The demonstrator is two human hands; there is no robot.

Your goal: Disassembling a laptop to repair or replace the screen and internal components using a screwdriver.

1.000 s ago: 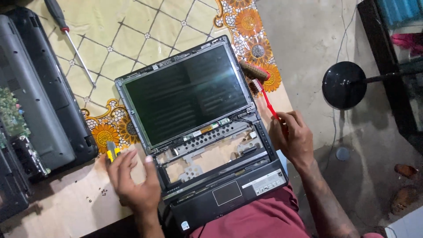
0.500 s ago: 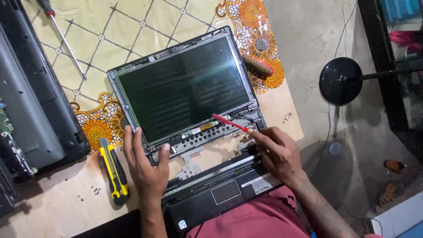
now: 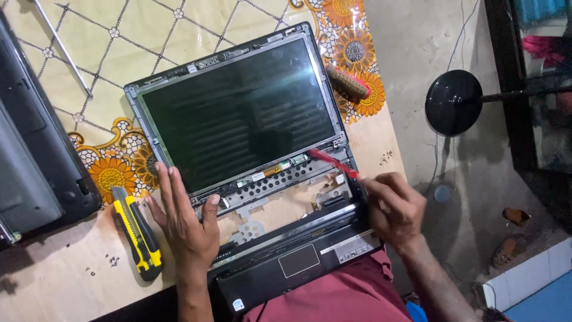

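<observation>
A dismantled black laptop [image 3: 250,155], glossy screen upright-open and bare metal keyboard bay exposed, lies on a flower-patterned tablecloth [image 3: 119,53]. The left hand [image 3: 185,223] is laid flat, fingers spread, on its base. A slim red tool [image 3: 333,162] is pinched in the right hand [image 3: 393,209]. A yellow utility knife [image 3: 137,232] lies beside.

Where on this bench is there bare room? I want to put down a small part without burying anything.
The plain surface left of the yellow utility knife is bare but for tiny screws. The patterned cloth between the metal rod and the laptop lid is free. It is crowded along the hinge, where the left hand rests and the right hand works a red tool.
</observation>
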